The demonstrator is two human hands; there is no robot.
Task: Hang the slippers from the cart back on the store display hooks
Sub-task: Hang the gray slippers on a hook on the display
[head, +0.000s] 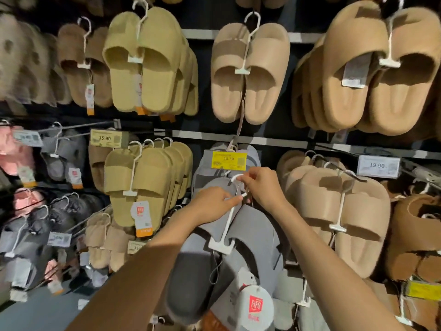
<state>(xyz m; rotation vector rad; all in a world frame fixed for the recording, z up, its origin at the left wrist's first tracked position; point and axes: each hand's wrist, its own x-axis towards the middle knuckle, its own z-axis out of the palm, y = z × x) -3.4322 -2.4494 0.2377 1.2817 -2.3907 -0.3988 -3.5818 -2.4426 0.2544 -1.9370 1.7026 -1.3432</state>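
A pair of grey slippers (253, 237) hangs from a white plastic hanger (226, 223) in front of the display wall. My left hand (212, 204) pinches the hanger's stem just below its curved hook. My right hand (265, 185) pinches the top of the hook (236, 177), just under a yellow 15.90 price tag (229, 160) on the end of a display hook. More grey slippers (210, 168) hang behind that tag. A white round label with a red logo (256, 306) dangles from the held pair. The cart is out of view.
Olive-yellow slippers (148, 187) hang on the left, tan pairs (338, 211) on the right, and beige pairs (250, 72) above. Dark grey and pink slippers (21, 158) fill the far left. Metal display hooks with price tags (379, 165) stick out from the dark wall.
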